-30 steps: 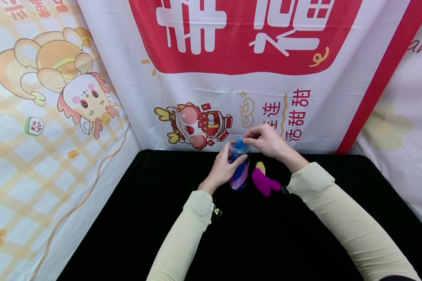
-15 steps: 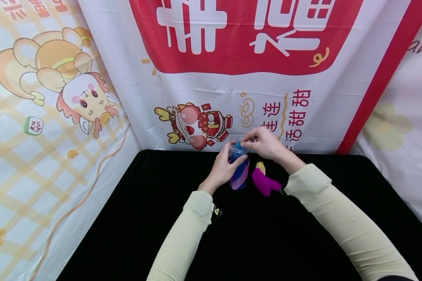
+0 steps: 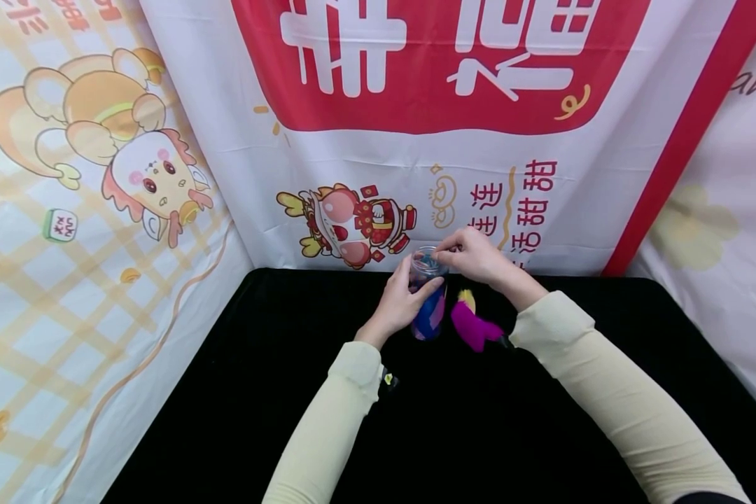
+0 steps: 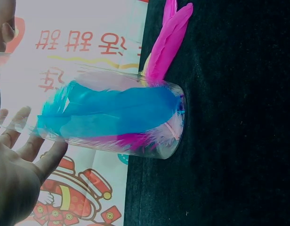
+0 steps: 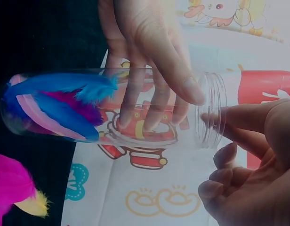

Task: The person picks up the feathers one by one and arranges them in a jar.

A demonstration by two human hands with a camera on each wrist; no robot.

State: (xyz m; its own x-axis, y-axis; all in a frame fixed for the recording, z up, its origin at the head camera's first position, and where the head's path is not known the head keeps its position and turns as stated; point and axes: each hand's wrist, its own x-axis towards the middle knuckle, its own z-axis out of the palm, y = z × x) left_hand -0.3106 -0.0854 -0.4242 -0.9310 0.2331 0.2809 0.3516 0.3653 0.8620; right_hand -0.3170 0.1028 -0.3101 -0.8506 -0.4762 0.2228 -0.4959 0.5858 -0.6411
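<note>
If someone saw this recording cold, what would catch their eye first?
Probably the big red panel with white characters on the backdrop behind the black table. Next, the clear jar gripped by the left hand, blue and pink feathers inside, the right hand's fingertips at its mouth. Then the vivid magenta feathers lying on the table to the jar's right.

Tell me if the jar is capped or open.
Open: the jar has a bare threaded neck with no lid on it, and the right hand is right at its opening.
</note>
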